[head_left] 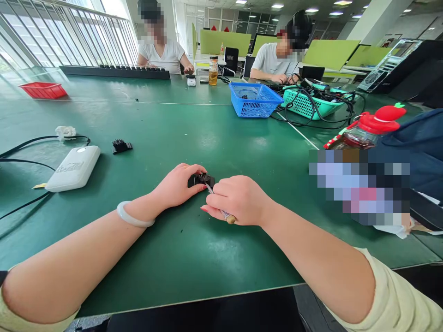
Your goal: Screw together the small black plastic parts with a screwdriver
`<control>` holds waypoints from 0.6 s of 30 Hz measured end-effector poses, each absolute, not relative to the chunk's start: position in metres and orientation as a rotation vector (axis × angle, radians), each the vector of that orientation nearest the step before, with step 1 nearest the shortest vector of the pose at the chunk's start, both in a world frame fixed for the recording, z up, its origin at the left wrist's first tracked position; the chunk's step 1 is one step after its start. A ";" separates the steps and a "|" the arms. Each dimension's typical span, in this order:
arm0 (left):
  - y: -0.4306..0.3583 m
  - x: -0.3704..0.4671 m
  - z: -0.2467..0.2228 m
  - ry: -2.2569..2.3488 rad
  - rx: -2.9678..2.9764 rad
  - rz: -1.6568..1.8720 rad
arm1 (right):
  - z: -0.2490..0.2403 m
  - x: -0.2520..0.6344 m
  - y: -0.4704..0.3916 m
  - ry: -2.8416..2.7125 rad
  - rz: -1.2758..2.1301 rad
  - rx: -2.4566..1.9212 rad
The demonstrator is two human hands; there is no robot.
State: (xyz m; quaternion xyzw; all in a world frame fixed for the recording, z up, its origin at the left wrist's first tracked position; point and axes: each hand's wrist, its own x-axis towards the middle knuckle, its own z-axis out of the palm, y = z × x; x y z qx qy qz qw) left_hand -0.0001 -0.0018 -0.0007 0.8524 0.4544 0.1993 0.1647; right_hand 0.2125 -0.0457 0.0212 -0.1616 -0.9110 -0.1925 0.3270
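On the flat green bench (242, 263), a small black blocky part (204, 178) is pinched in the left hand's grip (178, 186) — and a slim, tan-ended tool (230, 218) is clasped by the right hand (238, 200), tip set at the part.

Bright daylight, nearly white at the window (112, 7), comes from far left beyond the left hand (176, 185) and its grip. Ceiling lights (277, 6) glow beyond, rightward. Soft glare spots the table (155, 133) around the grip. Wide-angle distortion stretches the edges; pixelation masks patches.
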 end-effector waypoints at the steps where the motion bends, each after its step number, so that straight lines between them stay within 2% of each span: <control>1: -0.002 0.000 -0.001 1.297 2.431 0.567 | 0.020 0.212 -0.046 -2.400 -0.511 -0.420; 18: 0.000 0.000 -0.004 1.306 2.426 0.563 | 0.012 0.209 -0.044 -2.331 -0.508 -0.377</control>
